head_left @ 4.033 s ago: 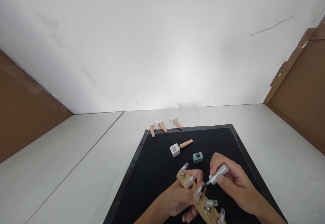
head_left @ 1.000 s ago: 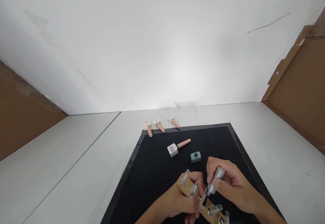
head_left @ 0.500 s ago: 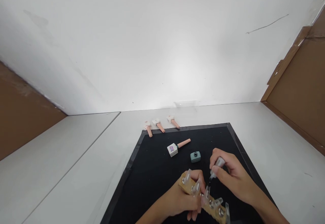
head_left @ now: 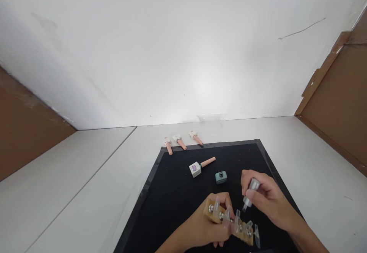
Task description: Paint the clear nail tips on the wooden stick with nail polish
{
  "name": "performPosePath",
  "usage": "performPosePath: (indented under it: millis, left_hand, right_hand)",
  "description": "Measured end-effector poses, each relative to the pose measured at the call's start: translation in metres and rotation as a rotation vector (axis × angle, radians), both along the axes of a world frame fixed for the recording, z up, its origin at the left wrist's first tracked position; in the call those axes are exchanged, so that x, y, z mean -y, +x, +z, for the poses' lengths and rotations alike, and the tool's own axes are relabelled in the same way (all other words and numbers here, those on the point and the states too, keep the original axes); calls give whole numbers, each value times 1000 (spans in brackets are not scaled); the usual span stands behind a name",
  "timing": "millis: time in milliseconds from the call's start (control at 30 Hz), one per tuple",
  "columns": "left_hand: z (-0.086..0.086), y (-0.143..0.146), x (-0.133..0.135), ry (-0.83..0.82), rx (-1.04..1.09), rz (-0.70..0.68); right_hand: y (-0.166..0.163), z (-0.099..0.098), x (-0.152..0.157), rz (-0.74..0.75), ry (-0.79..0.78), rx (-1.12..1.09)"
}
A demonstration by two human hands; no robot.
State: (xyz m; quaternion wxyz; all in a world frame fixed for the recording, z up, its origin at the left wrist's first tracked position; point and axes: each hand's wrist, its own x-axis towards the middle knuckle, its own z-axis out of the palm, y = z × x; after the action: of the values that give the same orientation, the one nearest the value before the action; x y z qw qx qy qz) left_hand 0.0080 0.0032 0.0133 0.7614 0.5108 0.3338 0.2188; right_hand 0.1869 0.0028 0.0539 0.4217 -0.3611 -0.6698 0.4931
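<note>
Near the bottom of the head view, my left hand (head_left: 205, 226) is closed around a tan nail tip stand (head_left: 211, 214). Several clear false nail tips (head_left: 237, 219) stick up from its metal studs in a slanting row. My right hand (head_left: 268, 195) pinches the silver cap of a nail polish brush (head_left: 253, 186), its bristle end pointing down and left. That brush end is just above and to the right of the nail tips, apart from them. Beyond my hands stands an open teal polish bottle (head_left: 221, 177) with a dark round mouth.
A white polish bottle with a peach cap (head_left: 195, 169) lies on the black mat (head_left: 166, 195). Three similar bottles (head_left: 179, 141) lie along the mat's far edge. A white wall (head_left: 172, 54) rises behind, with brown cardboard panels (head_left: 338, 92) at both sides.
My right hand has moved a little right and down, drawing the brush away from the nail tips. My left hand has turned the stand slightly, and its right end sits higher.
</note>
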Motion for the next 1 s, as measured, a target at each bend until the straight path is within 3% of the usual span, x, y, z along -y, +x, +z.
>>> performPosePath:
  millis: [167, 333, 433, 633, 800, 933, 1000]
  left_hand:
    - [3, 4, -2, 39, -61, 42]
    - [-4, 5, 0, 46, -40, 50]
    - [-5, 2, 2, 50, -23, 46]
    - [-3, 3, -2, 50, -15, 51]
    - [-5, 3, 0, 77, 0, 40]
    - [-4, 3, -1, 76, -15, 37]
    - [-4, 4, -2, 77, -15, 43]
  right_hand:
    - [-4, 0, 2, 89, -13, 61]
    - [-2, -2, 0, -59, 69, 237]
    - [-1, -2, -1, -124, 103, 206]
    - [-1, 0, -1, 77, 83, 127]
    - [-1, -1, 0, -90, 76, 179]
    - [-2, -2, 0, 58, 67, 92]
    - [-2, -2, 0, 59, 45, 144]
